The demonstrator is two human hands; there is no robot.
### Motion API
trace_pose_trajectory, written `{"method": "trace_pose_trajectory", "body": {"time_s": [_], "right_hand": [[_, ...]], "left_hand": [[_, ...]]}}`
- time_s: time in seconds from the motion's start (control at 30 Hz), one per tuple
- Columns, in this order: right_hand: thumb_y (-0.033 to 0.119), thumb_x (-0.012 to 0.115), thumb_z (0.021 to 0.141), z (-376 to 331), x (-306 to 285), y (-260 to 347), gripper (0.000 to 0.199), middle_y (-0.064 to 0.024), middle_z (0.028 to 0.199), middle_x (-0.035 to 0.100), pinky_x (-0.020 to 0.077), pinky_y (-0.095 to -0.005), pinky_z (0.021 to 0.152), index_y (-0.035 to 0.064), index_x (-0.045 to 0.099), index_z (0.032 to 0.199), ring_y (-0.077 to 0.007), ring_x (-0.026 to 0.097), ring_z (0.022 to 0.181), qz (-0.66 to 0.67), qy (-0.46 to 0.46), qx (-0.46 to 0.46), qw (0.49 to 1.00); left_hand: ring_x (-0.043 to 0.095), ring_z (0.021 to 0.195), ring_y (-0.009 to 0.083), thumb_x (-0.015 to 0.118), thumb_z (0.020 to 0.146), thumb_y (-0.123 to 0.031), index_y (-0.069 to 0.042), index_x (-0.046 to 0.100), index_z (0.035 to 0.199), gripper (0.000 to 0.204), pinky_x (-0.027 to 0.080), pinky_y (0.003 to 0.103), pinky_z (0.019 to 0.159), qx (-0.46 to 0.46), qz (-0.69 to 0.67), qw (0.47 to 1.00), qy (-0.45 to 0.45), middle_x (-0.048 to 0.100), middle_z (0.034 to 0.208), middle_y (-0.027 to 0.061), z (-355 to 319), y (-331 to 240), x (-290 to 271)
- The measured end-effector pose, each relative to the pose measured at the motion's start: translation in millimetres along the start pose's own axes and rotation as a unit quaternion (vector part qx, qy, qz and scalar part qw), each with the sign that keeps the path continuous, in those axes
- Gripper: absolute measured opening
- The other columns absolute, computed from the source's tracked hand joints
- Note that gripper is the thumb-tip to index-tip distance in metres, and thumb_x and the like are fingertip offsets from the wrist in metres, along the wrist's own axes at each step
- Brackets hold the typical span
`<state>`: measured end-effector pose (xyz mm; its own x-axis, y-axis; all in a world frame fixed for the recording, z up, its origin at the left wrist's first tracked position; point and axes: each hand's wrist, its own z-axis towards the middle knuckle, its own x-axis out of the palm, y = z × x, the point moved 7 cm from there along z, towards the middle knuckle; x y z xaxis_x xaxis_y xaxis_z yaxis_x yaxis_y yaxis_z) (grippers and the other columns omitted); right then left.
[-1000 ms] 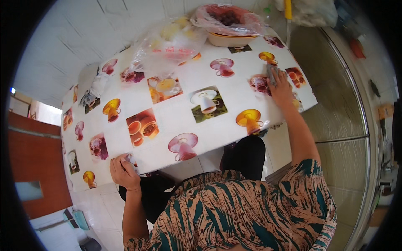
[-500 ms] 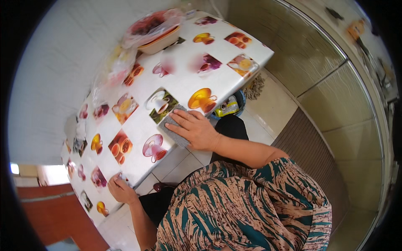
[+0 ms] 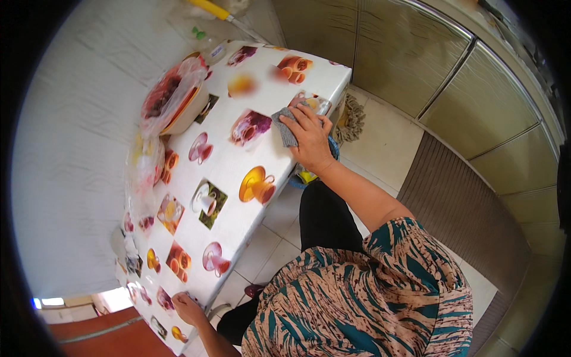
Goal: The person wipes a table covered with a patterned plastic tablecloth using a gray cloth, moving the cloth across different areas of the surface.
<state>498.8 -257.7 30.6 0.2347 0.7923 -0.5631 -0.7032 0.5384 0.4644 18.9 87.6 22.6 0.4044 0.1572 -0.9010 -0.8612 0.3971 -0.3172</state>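
1. The grey cloth (image 3: 285,130) lay on the patterned table cover (image 3: 229,160), near its right end and just in from the edge on the wearer's side, beside a purple cup print.
2. It sat directly beneath the fingers of the right hand (image 3: 310,138) and jutted out past them to the left. Its outer border slanted down that side; with the fingers over the rest, I couldn't tell which way its long axis ran.
3. That right hand was mostly open, fingers lightly bent and laid across the cloth from above, its forearm reaching in from the lower right.
4. The left hand (image 3: 189,309) was well apart from the cloth, resting at the same edge towards the table's left end. Its fingers looked curled, but from where I stood I couldn't tell whether they had hold of anything.
5. So the right hand was the nearer one, touching the cloth.
6. Across the table stood a beige tub (image 3: 191,114) with a red plastic bag (image 3: 156,122); below the edge, near the right hand, were a blue bucket (image 3: 334,149) and a stringy mop head (image 3: 352,119).
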Motion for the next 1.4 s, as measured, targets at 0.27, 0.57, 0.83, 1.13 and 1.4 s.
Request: {"method": "trace_pose_trajectory", "body": {"time_s": [0.27,0.57,0.83,1.13,1.4], "right_hand": [[0.003,0.069,0.065,51.9,-30.6,-104.2,0.062,-0.013,0.128,0.055,0.0278,-0.0471,0.104,0.0136,0.061,0.126,-0.031,0.045,0.128,0.004,-0.127,0.141,0.982],[0.045,0.057,0.095,-13.6,30.0,-253.8,0.055,-0.0188,0.116,0.065,0.0431,-0.0379,0.094,-0.0043,0.06,0.12,-0.0321,0.06,0.106,0.364,-0.175,0.512,0.758],[0.06,0.053,0.09,-146.4,110.3,-310.7,0.062,-0.0073,0.093,0.065,0.0455,-0.032,0.067,0.0027,0.067,0.109,-0.0192,0.059,0.079,0.367,-0.107,0.728,0.569],[0.043,0.054,0.094,-186.3,129.3,-312.4,0.049,-0.0126,0.105,0.068,0.0476,-0.0369,0.079,-0.0016,0.067,0.11,-0.0246,0.062,0.09,0.385,0.043,0.773,0.503],[0.035,0.056,0.092,-243.9,172.0,-356.3,0.04,-0.0105,0.106,0.068,0.0469,-0.0328,0.084,0.0005,0.068,0.108,-0.0197,0.063,0.096,0.428,0.105,0.714,0.544]], "left_hand": [[0.054,0.114,0.0348,0.063,0.085,-0.01,0.003,0.054,0.128,0.046,0.041,0.043,0.1,0.433,-0.155,0.882,0.105,0.057,0.127,0.0191,-37.9,-310.3,6.9],[0.037,0.133,0.0429,0.075,0.073,-0.024,0.0,0.038,0.143,0.082,0.027,0.051,0.11,0.611,-0.038,0.741,0.275,0.037,0.147,0.0243,-97.9,-469.6,60.5],[0.036,0.132,0.0466,0.07,0.075,-0.014,0.001,0.038,0.141,0.075,0.026,0.056,0.11,0.586,0.02,0.742,0.325,0.035,0.147,0.0265,-99.4,-482.1,43.4],[0.041,0.123,0.0477,0.073,0.079,-0.023,-0.002,0.043,0.134,0.066,0.034,0.059,0.101,0.578,0.055,0.746,0.328,0.04,0.14,0.0266,-98.7,-480.1,33.7],[0.04,0.125,0.0467,0.069,0.086,-0.029,-0.002,0.036,0.138,0.068,0.034,0.06,0.102,0.601,0.081,0.735,0.305,0.039,0.139,0.0281,-101.1,-475.8,33.4]]}}
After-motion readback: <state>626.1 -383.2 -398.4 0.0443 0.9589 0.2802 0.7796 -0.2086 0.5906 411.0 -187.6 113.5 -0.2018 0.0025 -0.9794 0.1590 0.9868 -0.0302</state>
